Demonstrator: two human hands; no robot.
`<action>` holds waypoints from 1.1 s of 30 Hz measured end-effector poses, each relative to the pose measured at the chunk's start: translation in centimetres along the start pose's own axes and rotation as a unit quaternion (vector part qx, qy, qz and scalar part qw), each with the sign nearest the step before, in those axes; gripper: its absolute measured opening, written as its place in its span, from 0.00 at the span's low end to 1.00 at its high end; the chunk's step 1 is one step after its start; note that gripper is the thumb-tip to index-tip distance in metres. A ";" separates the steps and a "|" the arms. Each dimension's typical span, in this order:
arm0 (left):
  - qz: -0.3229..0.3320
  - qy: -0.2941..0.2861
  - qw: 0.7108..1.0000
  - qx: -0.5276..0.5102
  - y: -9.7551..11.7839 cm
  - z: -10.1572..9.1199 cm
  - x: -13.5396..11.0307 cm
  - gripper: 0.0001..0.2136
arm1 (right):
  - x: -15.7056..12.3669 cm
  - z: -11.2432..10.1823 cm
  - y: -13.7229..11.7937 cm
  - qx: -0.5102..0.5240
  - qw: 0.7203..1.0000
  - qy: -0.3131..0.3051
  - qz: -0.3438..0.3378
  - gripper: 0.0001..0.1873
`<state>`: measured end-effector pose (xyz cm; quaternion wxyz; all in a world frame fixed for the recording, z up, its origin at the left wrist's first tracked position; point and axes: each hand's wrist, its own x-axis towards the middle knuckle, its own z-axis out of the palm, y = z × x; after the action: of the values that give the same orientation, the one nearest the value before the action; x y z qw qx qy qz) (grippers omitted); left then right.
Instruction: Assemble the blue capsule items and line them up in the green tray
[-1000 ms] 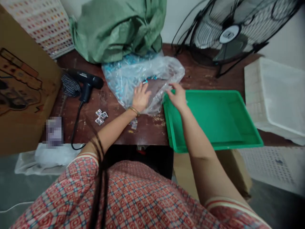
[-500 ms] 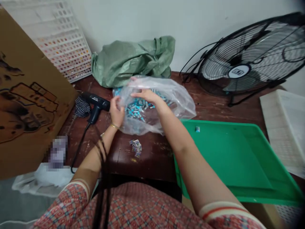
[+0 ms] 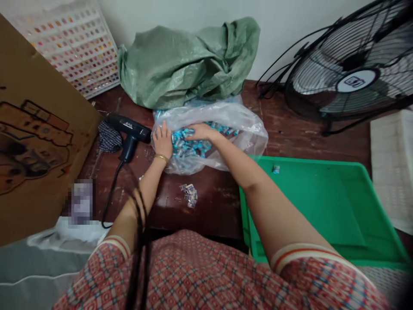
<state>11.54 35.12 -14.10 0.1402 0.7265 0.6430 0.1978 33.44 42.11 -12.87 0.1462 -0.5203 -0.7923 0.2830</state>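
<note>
A clear plastic bag (image 3: 251, 129) lies on the table with its mouth toward me. Inside it are many small blue-and-silver wrapped pieces (image 3: 193, 148), too small to name surely. My left hand (image 3: 163, 141), a bangle at its wrist, presses on the bag's left side with its fingers spread. My right hand (image 3: 203, 131) reaches into the bag, thumb and fingers apart among the pieces; some fingertips are hidden. Closer to me, a little heap of printed scraps (image 3: 189, 195) rests on the table.
A green tray (image 3: 309, 206) at right holds one small piece (image 3: 276, 169). Left stand a black heat gun (image 3: 129, 133) with cord and a cardboard box (image 3: 38, 142). Behind are a green woven sack (image 3: 180, 64) and a white basket (image 3: 80, 51). A fan (image 3: 355, 79) stands back right.
My left hand has gone from curling at the bag's edge to lying spread on its side. My right hand has lowered into the blue pieces. The view has tilted down.
</note>
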 end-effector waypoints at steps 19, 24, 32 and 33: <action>0.115 -0.093 0.989 -0.029 -0.7 0.3 -21.9 0.15 | -27.2 9.8 -5.9 -0.082 0.988 0.122 0.056 0.23; 0.050 -0.079 0.994 -0.055 0.6 3.3 -24.4 0.11 | -28.7 10.6 -8.1 -0.012 0.997 0.082 0.007 0.14; 0.009 -0.033 0.975 -0.221 1.3 3.5 -24.1 0.04 | -30.6 14.5 -8.8 0.178 0.969 0.162 0.061 0.16; 0.001 -0.046 0.962 -0.269 1.5 3.1 -24.2 0.04 | -30.3 15.0 -9.0 0.221 0.957 0.174 0.071 0.18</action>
<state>12.03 11.16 -18.77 0.3601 0.6709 0.5579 0.3301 31.48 7.55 -17.52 0.3730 -0.5711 -0.6332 0.3657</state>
